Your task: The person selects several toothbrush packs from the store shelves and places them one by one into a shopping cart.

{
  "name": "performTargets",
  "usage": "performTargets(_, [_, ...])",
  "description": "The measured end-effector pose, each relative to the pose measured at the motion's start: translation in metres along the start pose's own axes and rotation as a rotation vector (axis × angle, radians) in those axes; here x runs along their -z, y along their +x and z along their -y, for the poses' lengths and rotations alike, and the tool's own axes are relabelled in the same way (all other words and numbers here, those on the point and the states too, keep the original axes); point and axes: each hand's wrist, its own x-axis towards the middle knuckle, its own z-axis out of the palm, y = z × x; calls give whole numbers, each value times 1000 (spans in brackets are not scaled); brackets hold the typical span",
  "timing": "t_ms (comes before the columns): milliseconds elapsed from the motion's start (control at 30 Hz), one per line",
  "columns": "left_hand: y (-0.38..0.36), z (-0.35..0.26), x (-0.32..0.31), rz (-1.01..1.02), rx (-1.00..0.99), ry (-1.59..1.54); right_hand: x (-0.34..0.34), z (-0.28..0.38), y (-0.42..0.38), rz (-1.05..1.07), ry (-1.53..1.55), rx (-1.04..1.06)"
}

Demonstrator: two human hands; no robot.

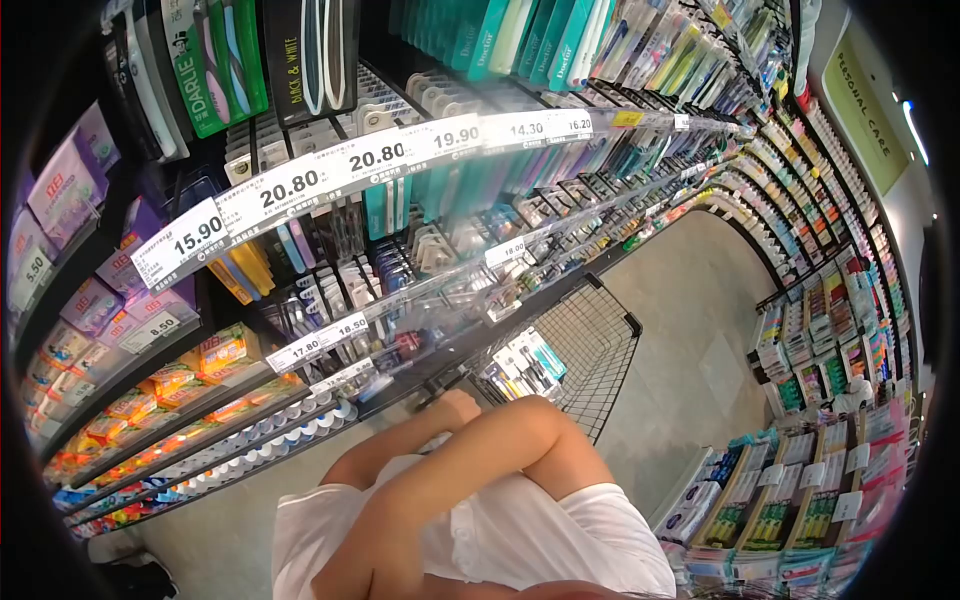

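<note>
Setting: a shop aisle seen from above through a wide lens, with shelves (330, 190) curving from the upper left of the frame to the far right.
Person: the wearer's white shirt (530, 540) fills the lower centre; both bare arms rise from it toward the centre of the frame.
Hand (458, 405): one hand shows at centre frame, at the end of the forearm that runs up from lower left. Which hand it is cannot be told, since the arms overlap.
Hand state: the knuckles look bunched at the near rim of the cart, but how far the fingers are closed, and whether they grip anything, cannot be told.
Other arm (480, 450): it bends across the lower centre with the elbow uppermost; its hand is hidden.
Cart (600, 340): a black wire cart stands at centre frame, just above and to the right of the hand, its near edge touching or just beside the knuckles.
Packs (525, 362): several carded packs lie in the near left corner of the cart, just right of and above the hand.
Price tags (290, 185): white strips along the shelf edges in the upper left read 15.90, 20.80, 20.80, 19.90, 14.30 and 16.20.
Toothbrushes (215, 60): hanging packs at upper left, one marked DARLIE, another BLACK & WHITE.
Sign (865, 105): a green panel at upper right reads PERSONAL CARE.
Floor (690, 330): pale grey, right of centre.
</note>
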Motion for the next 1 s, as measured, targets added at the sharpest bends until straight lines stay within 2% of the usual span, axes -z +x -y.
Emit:
performTargets(100, [32, 30, -37, 115, -164, -194, 17, 13, -55, -189, -239, -505])
performTargets(167, [64, 62, -75, 182, -267, -328, 35, 12, -103, -405, -558, -466])
performTargets(200, [73, 71, -90, 213, -319, -399, 46, 7, -136, -654, -543, -661])
performTargets(233, [66, 63, -91, -28, -351, -350, 46, 29, -147, -866, -1053, -510])
performTargets(267, [59, 55, -91, -274, -358, -285, 69, 23, -188, -1195, -1003, -435])
performTargets(300, [40, 34, -67, -270, -216, -182, 71, 48, -205, -1395, -1288, -518])
performTargets(333, [19, 12, -41, -250, -76, -76, 86, 61, -236, -1708, -1579, -606])
performTargets(367, [10, 4, -22, -154, -30, -65, 102, 72, -267, -1813, -1605, -78])
performTargets(400, [4, -1, -7, -58, 16, -53, 106, 91, -283, -1878, -1925, -96])
performTargets(433, [-1, -4, 6, 35, 62, -40, 98, 110, -284, -2005, -1922, -172])
performTargets(467, [-6, -7, 15, 59, 71, -49, 105, 124, -297, -2070, -1884, -143])
performTargets(500, [-4, -7, 12, 54, 74, -61, 108, 134, -303, -2019, -2072, -165])
performTargets(567, [-2, -4, 6, 41, 83, -81, 117, 149, -307, -2059, -2159, -231])
performTargets(667, [-8, -5, 15, -6, 45, -65, 128, 159, -302, -2189, -2141, -381])
performTargets(800, [-3, 0, 1, -63, 25, -77, 138, 158, -295, -2293, -2085, -440])
performTargets(867, [-11, 0, 10, -152, -13, -98, 142, 157, -295, -2300, -2087, -424])
performTargets(1000, [-11, 0, 8, -183, -41, -79, 148, 155, -308, -2266, -2157, -400])
